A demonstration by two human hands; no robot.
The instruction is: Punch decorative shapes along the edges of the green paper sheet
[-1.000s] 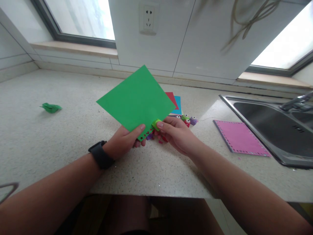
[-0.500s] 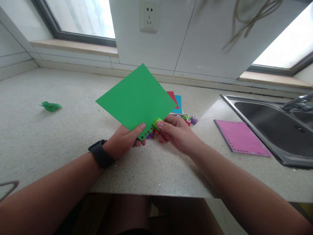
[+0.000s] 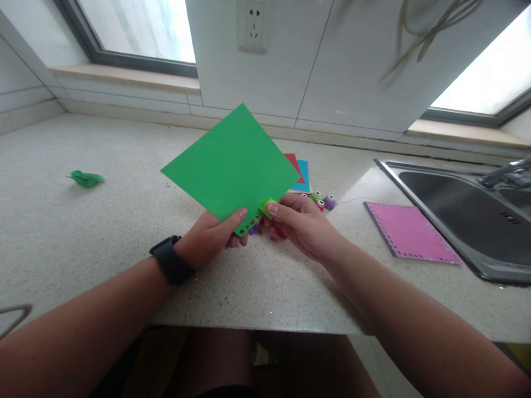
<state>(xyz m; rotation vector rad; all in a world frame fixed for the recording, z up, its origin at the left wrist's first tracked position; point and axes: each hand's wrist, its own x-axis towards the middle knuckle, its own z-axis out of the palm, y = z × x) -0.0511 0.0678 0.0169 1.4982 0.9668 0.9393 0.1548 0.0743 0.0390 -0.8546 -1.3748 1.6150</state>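
A square sheet of green paper (image 3: 232,166) is held up above the counter, one corner pointing toward me. My left hand (image 3: 215,229) pinches that near corner, thumb on top and fingers beneath. Small cut-out shapes, a star among them, run along the paper's lower right edge. On this edge sits a lime-green craft punch (image 3: 266,208), gripped by my right hand (image 3: 302,224) with the thumb pressed on it. Red and purple pieces (image 3: 279,232) lie partly hidden below the paper and my right hand.
Several colourful punches with eyes (image 3: 329,202) lie beyond my right hand, near red and blue sheets (image 3: 303,174). A pink sheet with a punched border (image 3: 415,229) lies beside the steel sink (image 3: 464,210). Crumpled green plastic (image 3: 86,178) rests on the left of the counter (image 3: 103,232).
The green paper has tilted up very slightly, and the lime-green punch has shifted a touch to the right. Both hands keep their holds.
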